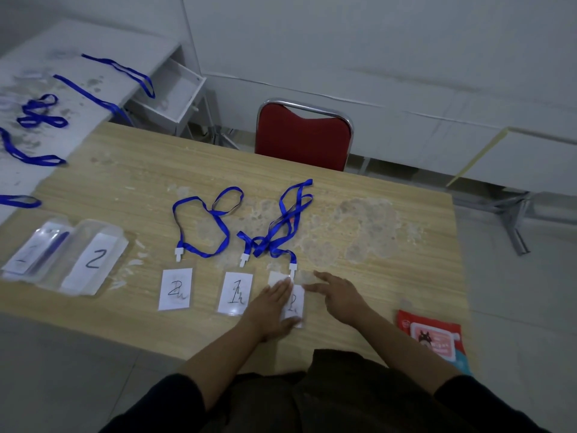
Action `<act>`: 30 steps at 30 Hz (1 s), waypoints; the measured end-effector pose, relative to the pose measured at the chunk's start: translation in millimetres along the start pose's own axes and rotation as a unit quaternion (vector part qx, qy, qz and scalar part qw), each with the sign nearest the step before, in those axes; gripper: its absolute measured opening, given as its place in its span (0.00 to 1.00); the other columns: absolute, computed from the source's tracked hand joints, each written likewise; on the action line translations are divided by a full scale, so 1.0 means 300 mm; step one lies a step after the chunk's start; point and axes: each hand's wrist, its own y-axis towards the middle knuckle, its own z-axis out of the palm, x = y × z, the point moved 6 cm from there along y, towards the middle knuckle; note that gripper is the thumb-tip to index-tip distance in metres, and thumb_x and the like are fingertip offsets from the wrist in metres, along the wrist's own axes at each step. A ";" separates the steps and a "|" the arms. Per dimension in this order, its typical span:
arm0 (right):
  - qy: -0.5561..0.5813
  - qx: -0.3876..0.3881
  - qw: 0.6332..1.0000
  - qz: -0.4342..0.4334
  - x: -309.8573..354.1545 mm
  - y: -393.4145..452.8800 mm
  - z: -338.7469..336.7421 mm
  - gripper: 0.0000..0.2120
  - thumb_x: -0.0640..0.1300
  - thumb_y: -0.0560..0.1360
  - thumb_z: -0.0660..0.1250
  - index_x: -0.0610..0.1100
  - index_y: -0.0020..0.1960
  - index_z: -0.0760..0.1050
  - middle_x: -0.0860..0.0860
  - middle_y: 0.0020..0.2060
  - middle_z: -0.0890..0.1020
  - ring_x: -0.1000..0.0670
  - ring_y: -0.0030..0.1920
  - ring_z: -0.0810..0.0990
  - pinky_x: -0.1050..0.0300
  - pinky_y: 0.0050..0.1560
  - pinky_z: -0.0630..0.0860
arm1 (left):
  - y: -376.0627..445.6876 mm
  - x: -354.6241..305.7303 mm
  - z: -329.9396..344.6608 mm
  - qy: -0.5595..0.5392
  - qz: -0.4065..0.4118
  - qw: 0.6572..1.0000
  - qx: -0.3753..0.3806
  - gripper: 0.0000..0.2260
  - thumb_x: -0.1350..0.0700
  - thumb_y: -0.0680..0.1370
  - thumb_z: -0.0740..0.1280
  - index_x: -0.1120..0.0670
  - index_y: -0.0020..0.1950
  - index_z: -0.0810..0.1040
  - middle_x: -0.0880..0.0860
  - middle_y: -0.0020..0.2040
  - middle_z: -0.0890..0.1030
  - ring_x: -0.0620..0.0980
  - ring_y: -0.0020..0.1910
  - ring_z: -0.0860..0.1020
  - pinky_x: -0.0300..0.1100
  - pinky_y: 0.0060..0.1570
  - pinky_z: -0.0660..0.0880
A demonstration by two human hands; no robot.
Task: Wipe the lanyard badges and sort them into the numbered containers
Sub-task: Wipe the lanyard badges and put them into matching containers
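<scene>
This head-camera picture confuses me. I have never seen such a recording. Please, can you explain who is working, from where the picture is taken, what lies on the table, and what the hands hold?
No machine: a person works with bare hands, filmed by a camera on their head looking down. On the wooden table lie three badges with blue lanyards, marked 2, 1 and one partly covered. At left stand two clear containers, 1 and 2; a wet-wipe pack lies at right. The left hand presses flat on the third badge; the right hand rests open beside it. Neither grips anything.
</scene>
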 end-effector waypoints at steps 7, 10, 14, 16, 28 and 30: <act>-0.014 0.038 0.999 0.013 -0.010 -0.012 0.052 0.31 0.65 0.74 0.64 0.64 0.75 0.59 0.58 0.79 0.47 0.53 0.79 0.45 0.39 0.75 0.45 | -0.047 -0.015 0.069 -0.007 0.015 0.999 0.029 0.44 0.27 0.74 0.54 0.48 0.79 0.38 0.44 0.77 0.37 0.43 0.78 0.40 0.43 0.75 0.41; -0.024 0.045 0.999 0.019 -0.009 -0.013 0.066 0.38 0.67 0.70 0.68 0.64 0.76 0.56 0.58 0.79 0.44 0.52 0.79 0.41 0.33 0.74 0.42 | -0.012 0.010 0.000 0.004 -0.005 1.000 0.006 0.43 0.30 0.76 0.53 0.53 0.79 0.39 0.48 0.78 0.38 0.45 0.78 0.40 0.43 0.75 0.41; -0.025 0.046 0.998 0.018 -0.019 -0.008 0.081 0.45 0.68 0.65 0.71 0.64 0.76 0.53 0.59 0.79 0.42 0.52 0.79 0.39 0.31 0.73 0.41 | -0.093 -0.068 0.087 0.022 0.063 0.996 0.054 0.43 0.29 0.75 0.54 0.50 0.79 0.39 0.47 0.78 0.38 0.44 0.77 0.39 0.42 0.74 0.39; -0.037 0.047 0.998 0.012 -0.024 -0.009 0.085 0.49 0.68 0.63 0.72 0.64 0.77 0.51 0.59 0.79 0.41 0.52 0.78 0.38 0.31 0.73 0.41 | -0.112 -0.072 0.112 0.047 0.082 0.994 0.062 0.42 0.29 0.75 0.53 0.50 0.79 0.39 0.47 0.78 0.38 0.44 0.77 0.38 0.42 0.74 0.37; -0.057 0.051 0.997 -0.005 -0.031 -0.006 0.096 0.54 0.68 0.60 0.74 0.63 0.77 0.48 0.57 0.79 0.39 0.50 0.78 0.37 0.29 0.72 0.40 | -0.076 -0.003 0.064 0.050 0.038 0.998 0.028 0.41 0.29 0.75 0.53 0.48 0.79 0.39 0.45 0.77 0.37 0.42 0.76 0.38 0.42 0.73 0.39; -0.062 0.054 0.997 -0.005 -0.029 -0.009 0.096 0.55 0.70 0.59 0.74 0.62 0.77 0.49 0.57 0.79 0.39 0.50 0.78 0.37 0.29 0.72 0.41 | -0.081 -0.020 0.068 0.057 0.061 0.995 0.045 0.41 0.29 0.75 0.52 0.49 0.79 0.40 0.46 0.77 0.38 0.43 0.77 0.39 0.42 0.74 0.40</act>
